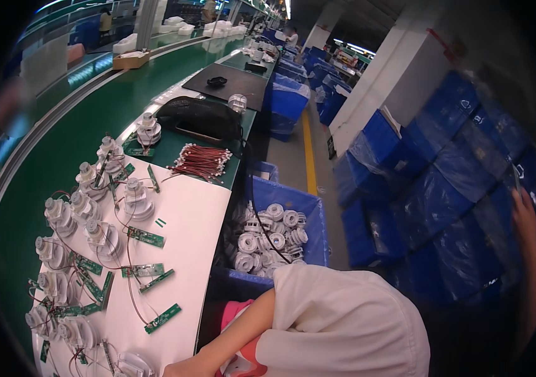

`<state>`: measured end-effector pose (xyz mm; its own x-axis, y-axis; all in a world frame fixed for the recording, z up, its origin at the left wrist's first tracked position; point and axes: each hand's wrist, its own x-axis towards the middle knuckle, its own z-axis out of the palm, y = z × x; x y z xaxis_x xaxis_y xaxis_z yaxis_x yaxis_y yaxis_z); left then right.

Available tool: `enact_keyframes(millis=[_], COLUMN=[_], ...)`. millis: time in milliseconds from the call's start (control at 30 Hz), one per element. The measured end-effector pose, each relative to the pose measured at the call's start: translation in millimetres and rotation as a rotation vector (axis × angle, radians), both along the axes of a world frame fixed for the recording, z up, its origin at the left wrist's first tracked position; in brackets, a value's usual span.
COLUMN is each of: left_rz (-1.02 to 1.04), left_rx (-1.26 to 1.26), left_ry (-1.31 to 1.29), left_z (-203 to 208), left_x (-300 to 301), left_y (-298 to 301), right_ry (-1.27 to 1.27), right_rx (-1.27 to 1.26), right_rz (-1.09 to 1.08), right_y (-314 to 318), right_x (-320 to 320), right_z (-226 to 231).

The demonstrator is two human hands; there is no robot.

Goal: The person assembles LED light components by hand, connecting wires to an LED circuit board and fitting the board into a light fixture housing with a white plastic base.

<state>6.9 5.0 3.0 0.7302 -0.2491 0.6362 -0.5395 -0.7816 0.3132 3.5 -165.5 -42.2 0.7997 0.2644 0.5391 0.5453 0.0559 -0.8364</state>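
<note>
My right arm, in a loose white short sleeve, crosses the lower middle toward the workbench; of my right hand (182, 367) only the back near the wrist shows, its fingers cut off by the lower edge. My left hand is out of sight. Nearest to the right hand is a white sheet (183, 251) bearing several white round plastic housings (102, 237), wired to narrow green circuit boards (162, 318). Red-and-white connector wires (202, 161) lie bunched at its far edge. At the right rim another person's raised hand (523, 210) holds a thin, shiny object (516, 176), too dim to name.
A blue lined crate (320, 220) of loose white plastic rings (274, 235) stands beside the bench. Farther along lie a black bag (198, 117) and a dark mat (235, 81). A green conveyor (60, 135) runs left; blue crates (456, 169) are stacked right.
</note>
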Motion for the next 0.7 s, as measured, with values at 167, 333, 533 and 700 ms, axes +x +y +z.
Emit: enact_keyframes(millis=[167,333,533,700], left_rz=[-0.002,0.066,0.072,-0.616], left_rx=[0.121,0.13,-0.068,-0.74], left_ry=[-0.02,-0.04,0.172,-1.153], left_z=[13,13,9,-47], left_x=[2,-6,-7,56], left_y=[-6,-10,-9,-5], right_ry=[-0.004,-0.01,-0.003,-0.028], right_rx=[-0.008,-0.018,0.002,0.01], right_rz=[-0.007,-0.008,-0.023,0.001], right_y=[1,-1,-1,6], right_x=[2,-1,-3,1], right_z=[-1,0,0,3])
